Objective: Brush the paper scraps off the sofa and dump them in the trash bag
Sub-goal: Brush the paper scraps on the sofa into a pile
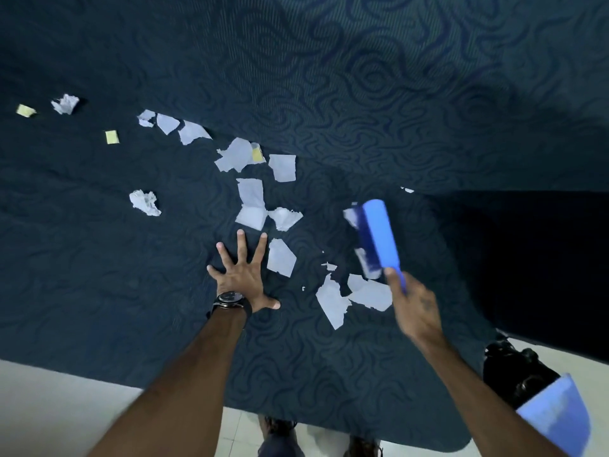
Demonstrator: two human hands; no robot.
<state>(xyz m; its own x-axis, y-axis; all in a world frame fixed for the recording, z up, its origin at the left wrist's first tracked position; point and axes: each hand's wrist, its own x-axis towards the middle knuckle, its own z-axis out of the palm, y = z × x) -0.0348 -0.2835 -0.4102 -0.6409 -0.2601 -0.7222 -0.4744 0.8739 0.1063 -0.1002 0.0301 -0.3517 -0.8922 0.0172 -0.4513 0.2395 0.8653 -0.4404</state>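
Near right, dustpan and trash bag wait on floor; right hand grips brush; left hand splayed flat; paper scraps litter sofa; sweeping barely begun, dumping outstanding.

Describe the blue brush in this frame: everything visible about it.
The light blue plastic hand brush has a smooth rounded back, a thin handle and dark blue bristles along its left side, blurred. The right hand grips the handle, index finger extended along it. The brush points away from the person, over the dark patterned sofa seat, beside torn white paper scraps.
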